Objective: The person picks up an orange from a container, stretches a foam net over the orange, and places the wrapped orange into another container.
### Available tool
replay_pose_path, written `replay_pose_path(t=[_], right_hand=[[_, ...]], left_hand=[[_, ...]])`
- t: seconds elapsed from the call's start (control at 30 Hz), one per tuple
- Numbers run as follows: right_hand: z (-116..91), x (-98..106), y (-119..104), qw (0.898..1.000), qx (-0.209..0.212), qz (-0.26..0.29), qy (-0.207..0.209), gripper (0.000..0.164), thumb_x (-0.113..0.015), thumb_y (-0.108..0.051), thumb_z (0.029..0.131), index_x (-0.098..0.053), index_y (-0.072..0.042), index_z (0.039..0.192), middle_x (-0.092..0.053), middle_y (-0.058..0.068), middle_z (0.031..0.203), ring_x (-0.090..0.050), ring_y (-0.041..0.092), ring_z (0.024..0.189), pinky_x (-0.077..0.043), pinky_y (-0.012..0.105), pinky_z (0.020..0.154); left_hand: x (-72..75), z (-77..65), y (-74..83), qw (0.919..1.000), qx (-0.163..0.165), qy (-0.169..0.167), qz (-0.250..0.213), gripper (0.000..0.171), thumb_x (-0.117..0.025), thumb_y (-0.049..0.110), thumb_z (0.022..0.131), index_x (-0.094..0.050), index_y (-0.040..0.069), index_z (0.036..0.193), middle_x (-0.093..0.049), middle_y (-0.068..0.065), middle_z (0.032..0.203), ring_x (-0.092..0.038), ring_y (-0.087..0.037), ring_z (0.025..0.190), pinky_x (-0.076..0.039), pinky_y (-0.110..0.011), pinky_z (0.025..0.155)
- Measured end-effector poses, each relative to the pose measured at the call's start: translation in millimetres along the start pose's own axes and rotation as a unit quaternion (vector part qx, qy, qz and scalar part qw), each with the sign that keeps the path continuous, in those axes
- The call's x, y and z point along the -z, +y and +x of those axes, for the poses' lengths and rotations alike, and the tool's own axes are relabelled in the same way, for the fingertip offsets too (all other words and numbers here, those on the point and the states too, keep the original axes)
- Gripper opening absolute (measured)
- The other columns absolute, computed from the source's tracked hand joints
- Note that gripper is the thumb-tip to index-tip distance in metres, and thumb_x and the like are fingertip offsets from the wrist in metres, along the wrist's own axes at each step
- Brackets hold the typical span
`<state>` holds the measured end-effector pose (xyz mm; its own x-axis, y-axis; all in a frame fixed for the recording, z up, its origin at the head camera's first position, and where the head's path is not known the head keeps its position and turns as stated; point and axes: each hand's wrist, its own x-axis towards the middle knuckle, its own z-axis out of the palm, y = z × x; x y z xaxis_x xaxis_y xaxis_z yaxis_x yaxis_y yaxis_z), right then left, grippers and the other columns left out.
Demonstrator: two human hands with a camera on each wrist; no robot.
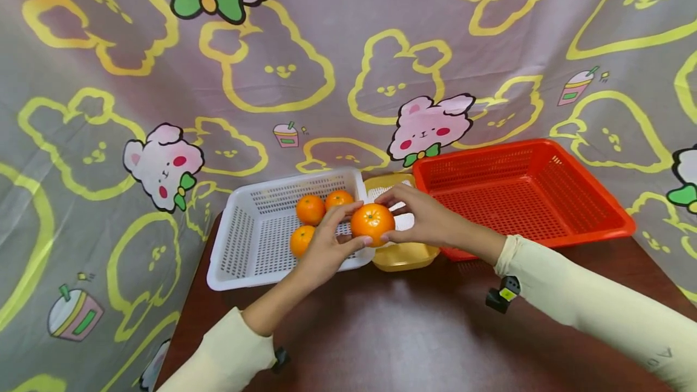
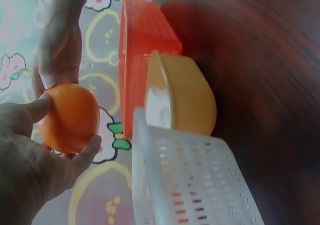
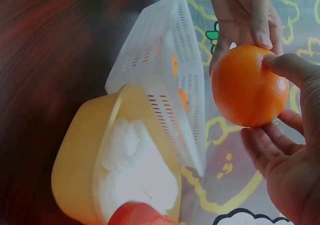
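An orange point(image 1: 373, 224) is held up between both hands, above the gap between the white basket and the yellow bin. My left hand point(image 1: 325, 245) grips its left side, thumb in front and fingers behind. On its other side my right hand point(image 1: 426, 218) pinches it with thumb and fingertips. The right wrist view shows the same orange point(image 3: 250, 85) with the right thumb on its surface. Three more oranges point(image 1: 310, 209) lie in the white basket point(image 1: 239, 283). White netted foam point(image 3: 137, 165) sits inside the yellow bin point(image 1: 405, 259).
To the right of the yellow bin stands a red basket point(image 1: 577, 236), no fruit visible inside. All three containers stand in a row on a dark reddish-brown table point(image 1: 414, 331). Patterned cloth point(image 1: 337, 65) hangs behind and at the sides.
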<state>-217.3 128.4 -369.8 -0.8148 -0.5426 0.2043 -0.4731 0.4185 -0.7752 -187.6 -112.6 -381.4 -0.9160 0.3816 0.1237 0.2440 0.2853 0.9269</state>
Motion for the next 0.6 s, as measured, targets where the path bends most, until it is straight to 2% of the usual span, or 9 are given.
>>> replay_pose_path(t=[0.27, 0.5, 0.6], right_hand=[[-21, 6, 5, 1.0, 0.004, -0.001, 0.003, 0.058, -0.089, -0.028, 0.08, -0.06, -0.015, 0.127, -0.061, 0.001, 0.128, -0.062, 0.021, 0.119, -0.06, 0.04, 0.095], [-47, 8, 6, 1.0, -0.016, -0.012, -0.005, 0.058, -0.09, -0.033, 0.079, -0.059, -0.021, 0.126, -0.06, -0.004, 0.127, -0.063, 0.017, 0.116, -0.059, 0.036, 0.096], [-55, 7, 8, 0.999, -0.022, -0.024, -0.004, 0.059, -0.09, -0.036, 0.078, -0.059, -0.023, 0.127, -0.06, -0.004, 0.128, -0.064, 0.018, 0.114, -0.059, 0.032, 0.094]], left_hand=[[-19.1, -1.5, 4.4, 1.0, 0.001, 0.002, 0.006, 0.059, -0.082, 0.015, 0.088, -0.058, 0.018, 0.142, -0.054, -0.006, 0.136, -0.054, -0.025, 0.13, -0.059, -0.029, 0.094], [-34.1, -9.0, 3.3, 0.9995, 0.017, -0.023, 0.01, 0.057, -0.083, 0.022, 0.087, -0.058, 0.022, 0.139, -0.054, -0.001, 0.132, -0.055, -0.021, 0.123, -0.057, -0.039, 0.1], [-39.7, -10.1, 1.5, 0.9993, 0.014, -0.03, 0.018, 0.057, -0.083, 0.024, 0.088, -0.057, 0.023, 0.139, -0.054, 0.001, 0.133, -0.054, -0.019, 0.123, -0.057, -0.037, 0.099]])
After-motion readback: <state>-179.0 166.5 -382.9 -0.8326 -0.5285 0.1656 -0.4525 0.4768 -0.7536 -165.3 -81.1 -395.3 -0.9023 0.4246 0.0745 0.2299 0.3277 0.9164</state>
